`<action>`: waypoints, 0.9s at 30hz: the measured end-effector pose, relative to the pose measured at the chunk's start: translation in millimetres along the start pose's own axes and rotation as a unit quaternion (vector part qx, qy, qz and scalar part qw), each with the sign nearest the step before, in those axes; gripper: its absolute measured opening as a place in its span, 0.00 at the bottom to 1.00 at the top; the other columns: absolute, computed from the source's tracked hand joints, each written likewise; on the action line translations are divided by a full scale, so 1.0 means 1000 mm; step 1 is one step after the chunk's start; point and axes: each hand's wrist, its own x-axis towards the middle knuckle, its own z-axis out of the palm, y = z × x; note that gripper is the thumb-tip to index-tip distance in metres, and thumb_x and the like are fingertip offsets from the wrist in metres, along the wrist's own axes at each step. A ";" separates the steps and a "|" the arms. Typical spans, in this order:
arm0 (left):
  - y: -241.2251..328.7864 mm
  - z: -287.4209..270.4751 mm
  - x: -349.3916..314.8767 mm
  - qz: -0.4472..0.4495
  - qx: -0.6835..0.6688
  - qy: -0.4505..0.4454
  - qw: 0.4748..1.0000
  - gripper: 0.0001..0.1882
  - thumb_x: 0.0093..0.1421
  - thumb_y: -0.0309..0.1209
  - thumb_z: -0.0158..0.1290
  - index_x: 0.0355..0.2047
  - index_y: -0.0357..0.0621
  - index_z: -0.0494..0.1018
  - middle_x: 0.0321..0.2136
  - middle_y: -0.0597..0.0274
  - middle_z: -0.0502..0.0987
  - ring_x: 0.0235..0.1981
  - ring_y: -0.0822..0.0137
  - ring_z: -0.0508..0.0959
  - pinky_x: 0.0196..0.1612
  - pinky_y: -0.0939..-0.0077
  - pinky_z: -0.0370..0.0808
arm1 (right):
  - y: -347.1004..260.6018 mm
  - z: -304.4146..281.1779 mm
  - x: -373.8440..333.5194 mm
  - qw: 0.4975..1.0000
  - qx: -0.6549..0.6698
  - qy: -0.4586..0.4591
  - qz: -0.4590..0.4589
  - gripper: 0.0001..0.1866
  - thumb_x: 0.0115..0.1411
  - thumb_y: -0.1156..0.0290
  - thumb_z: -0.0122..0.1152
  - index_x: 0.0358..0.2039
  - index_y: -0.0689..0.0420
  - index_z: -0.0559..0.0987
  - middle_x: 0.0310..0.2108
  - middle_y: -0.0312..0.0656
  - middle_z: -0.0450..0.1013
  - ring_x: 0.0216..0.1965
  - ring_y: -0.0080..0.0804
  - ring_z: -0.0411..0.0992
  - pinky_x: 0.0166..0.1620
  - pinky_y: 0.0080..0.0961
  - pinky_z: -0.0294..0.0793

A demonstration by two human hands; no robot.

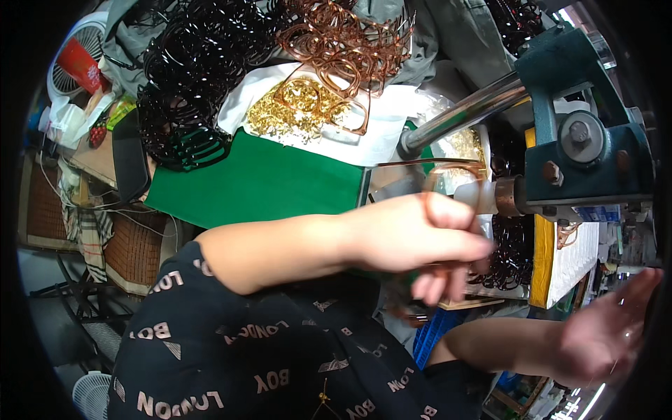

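My left hand [427,241] reaches across from the left, its fingers closed around a brown eyeglass frame [480,183], smeared by motion. The frame is beside the white tip [470,196] of a dark green press [581,133]; whether the two touch I cannot tell. Toward the lower right, my right hand [605,332] is blurred, with its fingers stretched out and nothing plainly in it. Small gold metal parts [280,115] lie heaped on a white sheet, with brown eyeglass frames [336,42] partly over them.
A green board [259,182] lies left of the press's steel column [465,112]. Black eyeglass frames [203,63] are piled at the back left, near a white fan [80,52]. A yellow-edged white slab [553,259] stands right of the press. A blue crate [434,336] is below.
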 end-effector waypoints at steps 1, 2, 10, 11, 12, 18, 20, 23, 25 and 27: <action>0.000 -0.006 -0.009 -0.009 0.011 -0.011 1.000 0.13 0.64 0.33 0.42 0.35 0.34 0.69 0.21 0.54 0.77 0.17 0.74 0.75 0.19 0.85 0.71 | 0.002 -0.032 -0.020 0.997 0.008 0.054 0.056 0.22 0.61 0.57 0.41 0.47 0.61 0.70 0.43 0.50 0.67 0.49 0.39 0.64 0.56 0.40 0.56; 0.001 -0.008 -0.016 -0.026 0.030 -0.024 0.999 0.13 0.64 0.33 0.42 0.35 0.34 0.69 0.21 0.55 0.77 0.17 0.75 0.75 0.19 0.86 0.71 | 0.005 -0.034 -0.044 0.991 -0.004 -0.044 0.127 0.20 0.60 0.61 0.44 0.46 0.62 0.70 0.41 0.50 0.69 0.46 0.38 0.66 0.52 0.35 0.61; -0.018 -0.012 -0.062 -0.093 0.034 0.032 0.995 0.14 0.63 0.33 0.43 0.34 0.33 0.71 0.21 0.55 0.77 0.17 0.75 0.75 0.21 0.87 0.71 | 0.031 0.039 -0.141 0.771 0.203 -0.202 0.568 0.15 0.62 0.75 0.47 0.48 0.66 0.67 0.35 0.43 0.72 0.38 0.25 0.70 0.44 0.21 0.69; -0.016 -0.012 -0.063 -0.096 0.042 0.038 0.994 0.14 0.63 0.33 0.43 0.34 0.33 0.71 0.21 0.55 0.77 0.17 0.75 0.75 0.21 0.87 0.71 | 0.035 0.039 -0.142 0.773 0.220 -0.208 0.558 0.13 0.61 0.76 0.47 0.47 0.65 0.68 0.35 0.43 0.72 0.37 0.24 0.70 0.44 0.20 0.69; -0.020 -0.013 -0.064 -0.099 0.032 0.038 0.994 0.13 0.63 0.33 0.43 0.33 0.33 0.71 0.21 0.55 0.77 0.17 0.76 0.75 0.21 0.87 0.71 | 0.036 0.043 -0.141 0.770 0.217 -0.205 0.565 0.12 0.61 0.77 0.48 0.46 0.65 0.69 0.34 0.42 0.72 0.37 0.24 0.71 0.43 0.20 0.70; -0.022 -0.009 -0.062 -0.102 0.121 0.064 0.985 0.14 0.64 0.35 0.43 0.34 0.36 0.71 0.21 0.59 0.76 0.17 0.77 0.74 0.21 0.88 0.70 | 0.039 0.046 -0.140 0.771 0.191 -0.208 0.570 0.08 0.58 0.80 0.53 0.39 0.64 0.71 0.31 0.40 0.72 0.33 0.22 0.71 0.38 0.17 0.71; -0.020 -0.008 -0.063 -0.118 0.125 0.059 0.983 0.14 0.64 0.35 0.43 0.34 0.36 0.71 0.21 0.60 0.76 0.17 0.77 0.74 0.21 0.88 0.70 | 0.041 0.045 -0.142 0.771 0.189 -0.208 0.572 0.07 0.58 0.80 0.53 0.37 0.65 0.71 0.29 0.41 0.72 0.31 0.22 0.72 0.37 0.18 0.72; -0.017 -0.010 -0.064 -0.131 0.101 0.044 0.985 0.14 0.64 0.35 0.43 0.34 0.36 0.71 0.21 0.60 0.76 0.17 0.78 0.74 0.21 0.88 0.70 | 0.044 0.043 -0.142 0.726 0.228 -0.184 0.622 0.06 0.58 0.79 0.53 0.37 0.65 0.72 0.29 0.41 0.73 0.31 0.23 0.72 0.37 0.18 0.73; -0.017 -0.012 -0.065 -0.139 0.069 0.032 0.987 0.14 0.63 0.35 0.43 0.34 0.35 0.71 0.21 0.60 0.76 0.17 0.78 0.74 0.21 0.89 0.70 | 0.045 0.043 -0.142 0.716 0.241 -0.176 0.631 0.06 0.58 0.79 0.53 0.37 0.66 0.72 0.29 0.42 0.73 0.31 0.24 0.72 0.37 0.19 0.73; -0.017 -0.011 -0.065 -0.137 0.066 0.037 0.988 0.14 0.63 0.35 0.43 0.33 0.35 0.71 0.21 0.59 0.76 0.17 0.78 0.74 0.21 0.89 0.70 | 0.045 0.043 -0.142 0.706 0.259 -0.164 0.639 0.06 0.58 0.79 0.53 0.37 0.66 0.72 0.29 0.42 0.73 0.31 0.24 0.72 0.38 0.19 0.73</action>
